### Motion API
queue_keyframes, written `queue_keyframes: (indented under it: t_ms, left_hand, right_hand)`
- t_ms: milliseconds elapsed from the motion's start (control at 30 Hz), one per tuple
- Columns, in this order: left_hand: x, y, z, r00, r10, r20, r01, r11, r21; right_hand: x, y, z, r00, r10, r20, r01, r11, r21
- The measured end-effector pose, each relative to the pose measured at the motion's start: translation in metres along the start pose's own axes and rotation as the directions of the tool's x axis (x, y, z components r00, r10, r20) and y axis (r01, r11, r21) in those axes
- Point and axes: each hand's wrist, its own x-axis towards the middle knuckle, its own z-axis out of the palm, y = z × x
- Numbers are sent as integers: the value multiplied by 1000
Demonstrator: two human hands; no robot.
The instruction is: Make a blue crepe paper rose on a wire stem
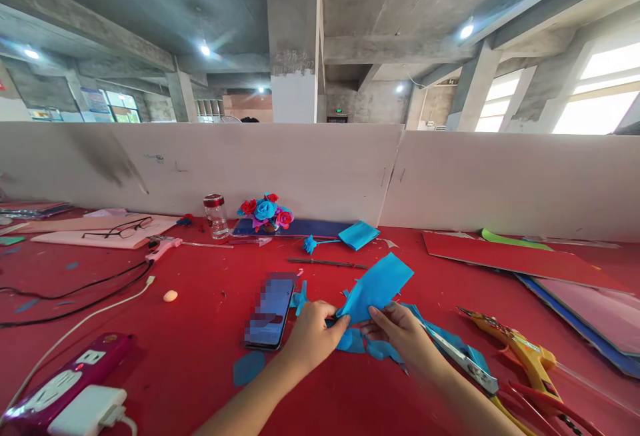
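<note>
Both hands grip a blue sheet of crepe paper [383, 283], raised a little above the red table. My left hand [317, 329] pinches its lower left corner between thumb and fingers. At the lower right edge, my right hand [395, 329] is closed on the same sheet. Cut blue paper scraps [383, 349] lie beneath the hands. Scissors [463, 359] rest partly behind my right forearm. To the left of my left hand lies a phone [270, 309] with its screen lit and partly pixelated. A blue paper piece [249, 368] sits below the phone.
A yellow glue gun [520, 343] lies at right, near stacked coloured sheets [590, 316]. Paper flowers [267, 211], a glass jar [217, 216] and a folded blue paper [359, 235] stand or lie towards the partition [300, 169]. At left are a power strip [70, 376] and cables.
</note>
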Motion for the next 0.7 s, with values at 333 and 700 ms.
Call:
queue_keyframes:
  t_ms: [333, 700]
  left_hand:
    - [4, -4, -12, 967, -55, 250, 105, 976, -193]
    - [6, -10, -29, 776, -65, 627, 426, 788, -445]
  right_hand:
    - [-4, -4, -3, 982, -109, 155, 112, 994, -6]
    - [-14, -7, -7, 938, -94, 332, 124, 990, -69]
